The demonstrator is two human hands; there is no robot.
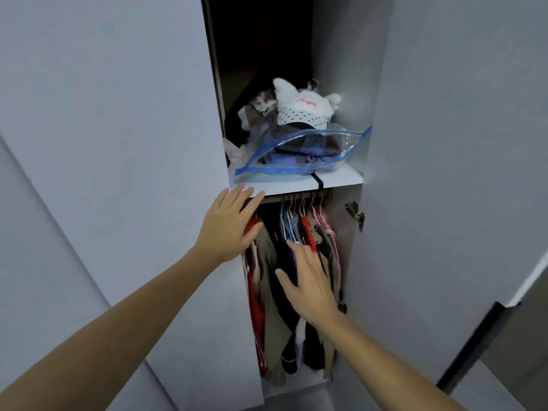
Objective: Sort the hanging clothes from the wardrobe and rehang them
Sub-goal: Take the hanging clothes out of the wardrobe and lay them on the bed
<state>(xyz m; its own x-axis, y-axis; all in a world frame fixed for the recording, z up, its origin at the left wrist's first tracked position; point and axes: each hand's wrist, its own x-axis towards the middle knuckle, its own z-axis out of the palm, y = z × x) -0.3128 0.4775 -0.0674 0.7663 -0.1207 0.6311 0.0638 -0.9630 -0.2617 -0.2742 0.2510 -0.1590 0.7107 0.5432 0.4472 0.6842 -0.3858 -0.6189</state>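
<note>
Both bare arms reach forward. The left hand [228,225], fingers spread straight, lies against the red garment [251,225] just under the white shelf edge [296,185]. The right hand [308,280], fingers also straight and spread, presses the dark hanging clothes [284,262]. The garments hang lengthwise downward from thin wire hangers [293,207] above both hands.

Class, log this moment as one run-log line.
left hand: open, at hanging clothes | right hand: open, on clothes | shelf: storage bag, white hat
</note>
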